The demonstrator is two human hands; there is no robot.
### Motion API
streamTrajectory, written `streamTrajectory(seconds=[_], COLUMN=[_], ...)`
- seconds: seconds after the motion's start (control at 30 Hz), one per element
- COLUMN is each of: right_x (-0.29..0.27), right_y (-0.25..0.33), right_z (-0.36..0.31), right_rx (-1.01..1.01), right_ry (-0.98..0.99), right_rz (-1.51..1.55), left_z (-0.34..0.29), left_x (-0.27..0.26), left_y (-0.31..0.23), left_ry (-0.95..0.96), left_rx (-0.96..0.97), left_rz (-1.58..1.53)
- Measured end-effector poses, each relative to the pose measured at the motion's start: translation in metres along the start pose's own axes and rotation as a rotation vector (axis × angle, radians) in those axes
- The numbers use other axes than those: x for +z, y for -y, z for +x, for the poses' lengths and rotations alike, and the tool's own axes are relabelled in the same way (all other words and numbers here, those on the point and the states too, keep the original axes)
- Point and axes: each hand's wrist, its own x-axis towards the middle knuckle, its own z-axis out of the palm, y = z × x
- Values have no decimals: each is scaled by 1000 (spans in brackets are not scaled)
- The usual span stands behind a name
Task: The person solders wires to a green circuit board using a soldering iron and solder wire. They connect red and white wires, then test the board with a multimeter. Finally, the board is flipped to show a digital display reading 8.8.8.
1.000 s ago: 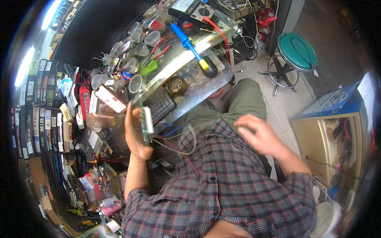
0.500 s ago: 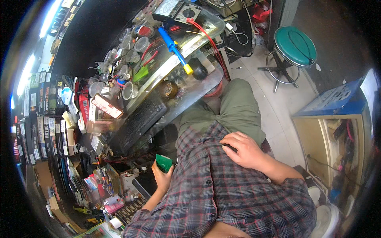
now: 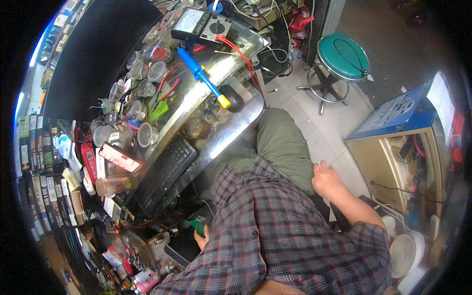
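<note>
Left hand [image 3: 200, 238]: below the keyboard [image 3: 163, 173], pinching a green part [image 3: 197, 226].
Right hand [image 3: 325, 180]: spread on thigh [image 3: 282, 147], right of keyboard.

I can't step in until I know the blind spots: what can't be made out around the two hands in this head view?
- Left hand: mostly hidden behind the plaid shirt; its grip on the small green thing is unclear.
- Small green thing: too small to identify.
- Right hand: rests by the thigh; its palm faces away, so anything under it is hidden.
- Low shelf clutter: blurred near the rim.
</note>
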Motion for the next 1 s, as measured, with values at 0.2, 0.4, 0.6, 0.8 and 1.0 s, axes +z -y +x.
streamTrajectory(seconds=[0.2,0.4,0.6,0.8,1.0], right_x=[24,17,14,11,17], right_y=[1,4,8,11,7], right_z=[11,9,23,25,30], right_rx=[24,-16,15,53,113], right_ry=[134,109,179,239,320], right_rz=[-142,-143,-128,-102,-46], left_z=[-2,-8,-21,-8,-15], left_x=[6,4,-6,19,20], left_y=[-18,-30,-44,17,24], left_ry=[16,22,12,-94,-11], left_rx=[-40,-83,-84,166,124], left_rz=[-3,1,34,151,165])
